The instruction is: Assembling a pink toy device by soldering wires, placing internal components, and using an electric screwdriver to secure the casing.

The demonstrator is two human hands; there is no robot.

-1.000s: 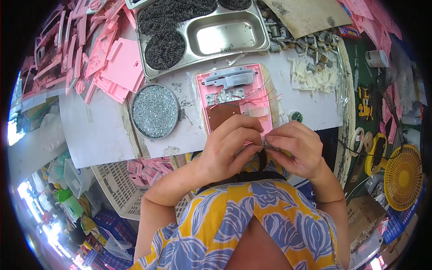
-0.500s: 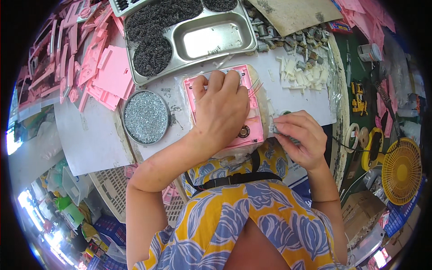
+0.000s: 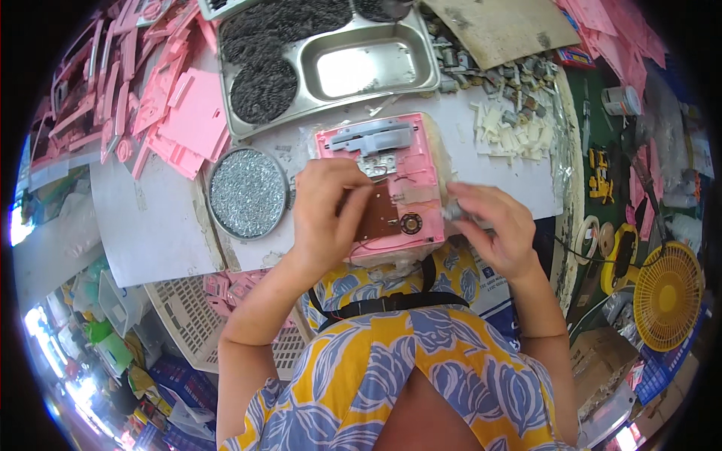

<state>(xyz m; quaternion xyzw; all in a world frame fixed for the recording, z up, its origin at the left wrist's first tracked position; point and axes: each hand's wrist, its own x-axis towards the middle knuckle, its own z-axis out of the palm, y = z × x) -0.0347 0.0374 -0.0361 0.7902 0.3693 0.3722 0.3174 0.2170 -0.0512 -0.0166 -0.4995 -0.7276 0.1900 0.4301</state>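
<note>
A pink plastic casing (image 3: 421, 161) lies in front of me on a padded, plastic-wrapped base. Inside it are a grey plastic bar (image 3: 372, 137) at the far end, a brown circuit board (image 3: 378, 214), a round black part (image 3: 411, 223) and thin wires. My left hand (image 3: 323, 214) is over the casing's left side, fingers bent and closed at the board's upper left; what they pinch is hidden. Just right of the casing, my right hand (image 3: 500, 225), slightly blurred, pinches a small grey motor (image 3: 454, 210) between thumb and fingers.
Left of the casing stands a round tin of small screws (image 3: 248, 193). Behind are a metal tray (image 3: 316, 105) of black springs, small motors (image 3: 519, 79) and white plastic pieces (image 3: 511, 135). Pink parts (image 3: 195, 113) are heaped far left. A yellow fan (image 3: 668, 297) is at right.
My left hand has drawn back toward me and left from the casing's far part, uncovering the grey bar and circuit board. The right hand still holds the small motor, shifted slightly left.
</note>
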